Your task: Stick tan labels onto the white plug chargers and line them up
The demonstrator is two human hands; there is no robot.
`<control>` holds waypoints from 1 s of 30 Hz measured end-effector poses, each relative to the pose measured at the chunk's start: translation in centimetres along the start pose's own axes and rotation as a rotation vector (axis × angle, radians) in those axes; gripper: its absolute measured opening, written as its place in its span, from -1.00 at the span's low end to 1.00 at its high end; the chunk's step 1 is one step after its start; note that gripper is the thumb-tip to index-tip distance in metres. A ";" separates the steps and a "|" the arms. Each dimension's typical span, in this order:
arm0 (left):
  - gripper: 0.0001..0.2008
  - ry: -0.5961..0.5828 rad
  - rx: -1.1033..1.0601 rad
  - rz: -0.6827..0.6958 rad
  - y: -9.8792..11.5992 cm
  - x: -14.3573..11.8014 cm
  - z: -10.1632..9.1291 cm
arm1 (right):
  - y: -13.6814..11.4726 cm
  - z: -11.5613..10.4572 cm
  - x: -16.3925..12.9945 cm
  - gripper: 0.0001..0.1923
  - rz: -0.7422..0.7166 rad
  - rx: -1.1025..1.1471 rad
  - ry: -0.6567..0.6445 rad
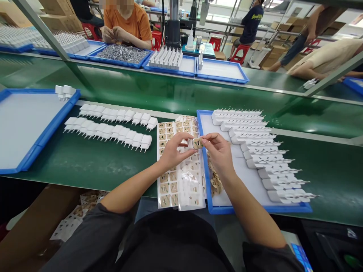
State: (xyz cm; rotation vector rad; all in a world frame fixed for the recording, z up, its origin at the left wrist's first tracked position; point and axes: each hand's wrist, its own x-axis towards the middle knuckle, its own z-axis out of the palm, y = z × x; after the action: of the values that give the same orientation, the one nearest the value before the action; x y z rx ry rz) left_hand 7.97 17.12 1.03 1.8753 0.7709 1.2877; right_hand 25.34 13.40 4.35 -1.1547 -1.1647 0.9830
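My left hand and my right hand meet over the table, both pinching one small white charger plug with a tan sticker on its face. Beneath them lie sheets of tan label stickers, partly peeled. To the right a blue tray carries rows of white plugs laid on their sides with prongs pointing right, and a small heap of loose tan stickers by my right wrist.
Two rows of upright white plugs stand on the green mat at left, beside a blue tray with a white bottom. Across the green conveyor, a person in orange works at more blue trays. A cardboard box sits below left.
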 end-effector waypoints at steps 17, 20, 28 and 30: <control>-0.67 0.035 0.086 0.126 0.3 -0.2 0.3 | 0.7 0.8 -0.6 -0.86 -0.197 -0.154 0.095; -0.68 0.047 0.098 0.145 0.3 -0.3 0.4 | 0.5 1.0 -0.7 -0.86 -0.233 -0.245 0.124; -0.64 0.104 0.130 0.217 -0.7 -0.7 0.7 | 0.5 0.1 0.1 -0.78 0.005 0.012 -0.026; -0.64 0.121 0.159 0.251 -0.9 -0.7 0.8 | 0.6 0.3 0.0 -0.83 0.031 0.092 -0.112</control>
State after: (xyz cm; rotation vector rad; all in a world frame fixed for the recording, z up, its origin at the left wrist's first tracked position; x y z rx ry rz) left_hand 8.43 16.86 -0.28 2.0888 0.7356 1.5464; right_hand 25.06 13.59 3.74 -1.0583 -1.1813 1.1254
